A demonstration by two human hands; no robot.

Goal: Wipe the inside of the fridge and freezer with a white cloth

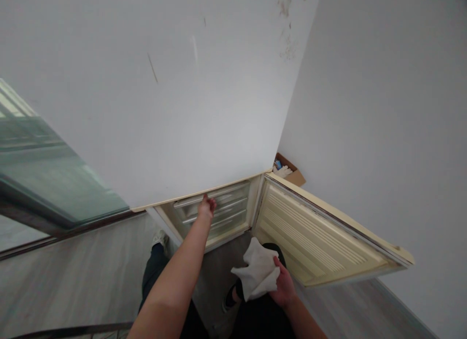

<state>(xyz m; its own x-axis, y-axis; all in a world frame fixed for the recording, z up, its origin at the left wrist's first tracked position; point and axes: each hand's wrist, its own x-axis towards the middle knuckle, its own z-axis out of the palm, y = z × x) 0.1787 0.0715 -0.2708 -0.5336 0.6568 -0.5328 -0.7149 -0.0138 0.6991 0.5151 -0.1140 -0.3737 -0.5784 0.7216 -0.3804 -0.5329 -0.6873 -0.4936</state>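
Observation:
A white refrigerator or freezer cabinet (219, 125) stands before me with its cream-lined door (310, 232) swung out to the right. Inside is a clear plastic drawer (233, 205) with ridges across its front. My left hand (207, 206) reaches to the upper part of this drawer, fingers curled at its front edge. Near my knee, my right hand (283, 283) grips a crumpled white cloth (257, 268), which hangs loosely to the left of the fingers.
In the corner behind the door hinge, a cardboard box (295, 177) holds white gloves and a blue item. A glass panel (54, 169) with a dark frame is at left. On the grey floor (102, 271) is a leg in dark blue trousers with a light shoe (160, 239).

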